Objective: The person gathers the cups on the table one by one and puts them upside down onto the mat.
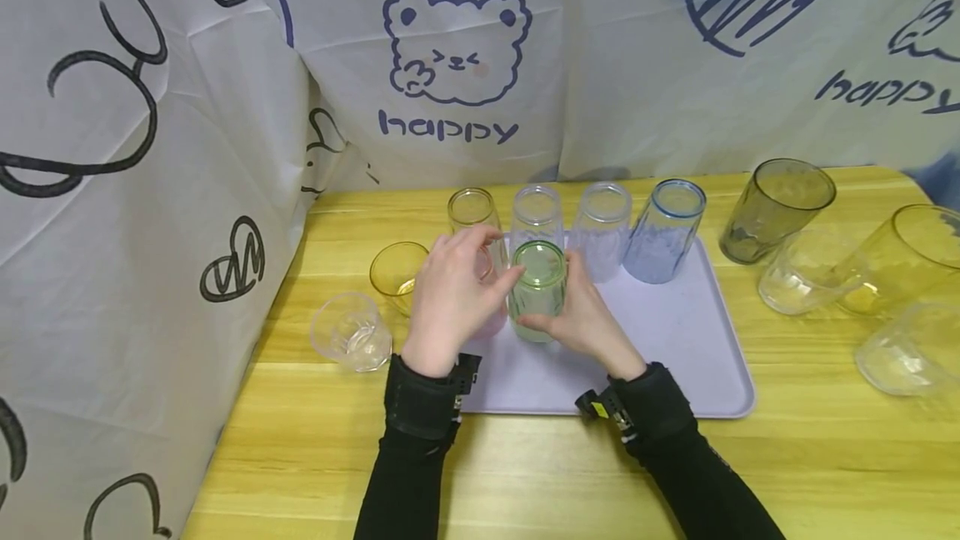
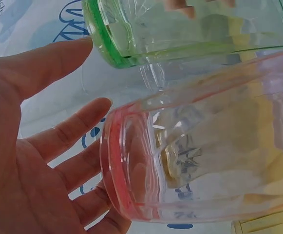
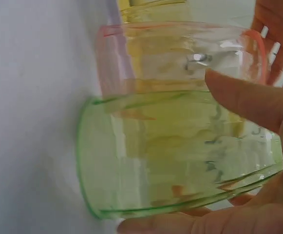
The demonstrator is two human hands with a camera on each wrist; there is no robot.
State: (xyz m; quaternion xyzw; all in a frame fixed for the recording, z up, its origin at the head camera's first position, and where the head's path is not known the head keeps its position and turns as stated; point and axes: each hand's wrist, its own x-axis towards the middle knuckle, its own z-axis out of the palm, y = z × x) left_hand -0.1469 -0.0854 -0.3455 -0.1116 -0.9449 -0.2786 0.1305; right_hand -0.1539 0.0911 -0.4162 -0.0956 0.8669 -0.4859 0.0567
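My right hand (image 1: 592, 319) grips an upside-down green glass (image 1: 537, 302), thumb on one side and fingers on the other. In the right wrist view its wide rim is at or close to the lilac tray (image 1: 660, 365). Just left of it stands an upside-down clear glass with a pink rim (image 2: 219, 146), partly hidden in the head view by my left hand (image 1: 453, 290). The left fingers are spread around the pink-rimmed glass's upturned base. The left thumb reaches the green glass's upper edge; whether it presses there I cannot tell.
Behind, a row of upside-down glasses includes a brownish one (image 1: 472, 207), two clear ones and a blue one (image 1: 663, 232). Left of the tray stand an amber glass (image 1: 397, 273) and a clear glass (image 1: 352, 336). Several more glasses, including a dark one (image 1: 776, 211), stand at right.
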